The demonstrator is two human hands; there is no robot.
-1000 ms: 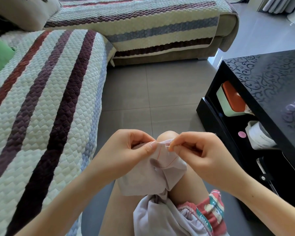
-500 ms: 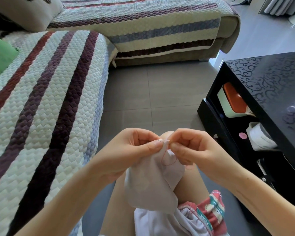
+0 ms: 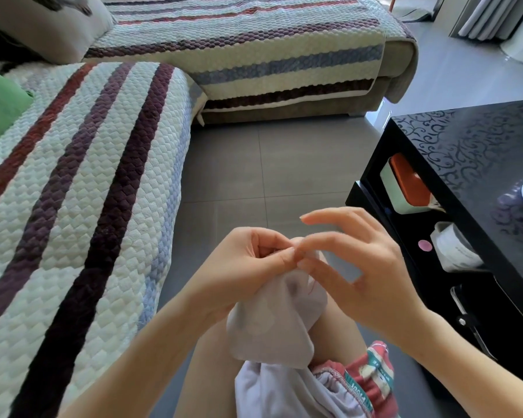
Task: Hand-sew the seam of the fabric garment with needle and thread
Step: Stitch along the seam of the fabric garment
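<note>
Sofa cushions under a quilted striped cover (image 3: 82,188) fill the space beyond and to the outer side of the left hand, with grey floor tiles (image 3: 254,164) straight ahead of both hands. A glossy black bench (image 3: 465,152) stands past the right hand, and an orange-lidded box (image 3: 405,182) sits on its lower shelf.

Between the hands, over the person's knee, hangs the pale lilac garment (image 3: 269,321). Its bulk is bunched in the lap below the wrists, and one folded corner is drawn up to fingertip height.

The left hand (image 3: 248,267) grips that raised edge, thumb laid flat across curled fingers with the cloth clamped under it. The right hand (image 3: 360,267) meets it tip to tip. Its thumb and one finger close in a pinch at the top edge of the cloth, while the forefinger lifts clear and the other fingers fan out. I judge the pinch to be on the needle, which is too small to make out.

A thin red thread (image 3: 313,285) lies slack on the cloth just below the right thumb.

By my reading, the seam is partway through. A stitch is being taken at the edge, and the loose thread suggests it is not yet pulled tight. How many stitches are in cannot be told. Drawing this one snug, working along the rest of the seam, then knotting and cutting remain.
</note>
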